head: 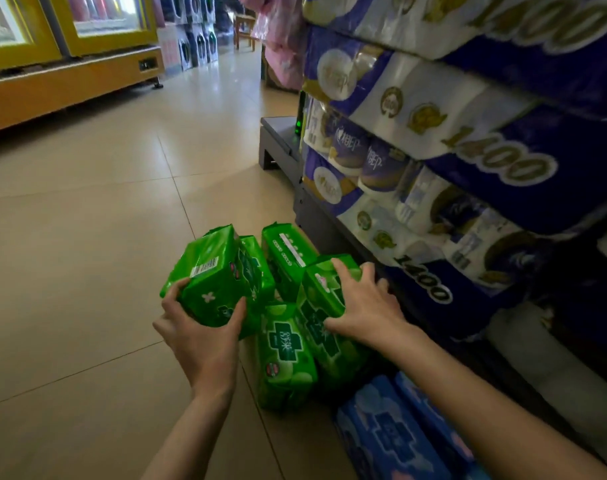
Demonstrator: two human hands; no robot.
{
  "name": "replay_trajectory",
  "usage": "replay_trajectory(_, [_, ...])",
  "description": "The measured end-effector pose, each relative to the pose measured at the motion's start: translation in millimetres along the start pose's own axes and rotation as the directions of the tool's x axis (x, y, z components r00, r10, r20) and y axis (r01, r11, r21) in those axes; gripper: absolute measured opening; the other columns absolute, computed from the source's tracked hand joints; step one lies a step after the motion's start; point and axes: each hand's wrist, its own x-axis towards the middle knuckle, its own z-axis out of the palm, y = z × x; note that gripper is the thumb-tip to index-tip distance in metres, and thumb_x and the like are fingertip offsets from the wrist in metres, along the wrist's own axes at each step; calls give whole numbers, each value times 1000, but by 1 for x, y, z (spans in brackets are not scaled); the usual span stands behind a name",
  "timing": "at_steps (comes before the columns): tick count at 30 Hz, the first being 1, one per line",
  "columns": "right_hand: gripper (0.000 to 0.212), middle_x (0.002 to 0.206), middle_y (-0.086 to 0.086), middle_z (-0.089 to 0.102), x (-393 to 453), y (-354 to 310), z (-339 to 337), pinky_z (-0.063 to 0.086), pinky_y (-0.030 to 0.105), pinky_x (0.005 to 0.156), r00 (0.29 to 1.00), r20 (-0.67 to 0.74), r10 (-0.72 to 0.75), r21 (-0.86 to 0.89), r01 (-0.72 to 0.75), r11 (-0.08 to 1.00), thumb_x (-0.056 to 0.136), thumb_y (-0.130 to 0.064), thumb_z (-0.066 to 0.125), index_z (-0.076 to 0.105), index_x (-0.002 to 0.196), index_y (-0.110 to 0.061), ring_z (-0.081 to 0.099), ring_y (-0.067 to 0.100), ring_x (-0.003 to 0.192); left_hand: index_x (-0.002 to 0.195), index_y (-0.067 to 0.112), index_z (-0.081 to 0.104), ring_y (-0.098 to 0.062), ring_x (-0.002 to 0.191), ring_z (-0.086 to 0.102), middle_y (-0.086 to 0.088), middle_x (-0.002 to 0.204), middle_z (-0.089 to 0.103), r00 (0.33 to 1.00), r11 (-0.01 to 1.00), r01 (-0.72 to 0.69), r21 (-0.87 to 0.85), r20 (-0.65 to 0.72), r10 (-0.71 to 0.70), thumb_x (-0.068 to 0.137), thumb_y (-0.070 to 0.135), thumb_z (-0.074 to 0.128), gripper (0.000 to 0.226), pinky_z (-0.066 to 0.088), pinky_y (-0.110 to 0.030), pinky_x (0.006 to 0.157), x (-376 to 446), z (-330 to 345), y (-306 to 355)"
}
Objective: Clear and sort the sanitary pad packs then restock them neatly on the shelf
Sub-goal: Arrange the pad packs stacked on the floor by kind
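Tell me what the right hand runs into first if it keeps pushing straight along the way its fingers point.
The right hand already grips a green pack. Straight beyond its fingers, probably the dark shelf base below the toilet-paper packs; depth is unclear.

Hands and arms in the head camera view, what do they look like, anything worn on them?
Both arms are bare up to the frame's bottom edge, no sleeves showing. The left hand and right hand wear no gloves, and no rings, watch or bracelet are visible. Fingernails look short and unpainted.

Green packs point(222, 275), blue packs point(392, 434), beige floor point(87, 237)
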Motion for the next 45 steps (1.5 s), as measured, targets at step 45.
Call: replay_trajectory(45, [71, 146, 13, 20, -71, 50, 63, 38, 38, 101, 956, -285, 71, 217, -8, 976, 85, -51, 60, 26, 141, -23, 33, 32, 126, 138, 19, 42, -30, 119, 43, -17, 135, 38, 909, 937, -120, 328, 416, -29, 86, 5, 60, 57, 41, -40, 99, -78, 20, -42])
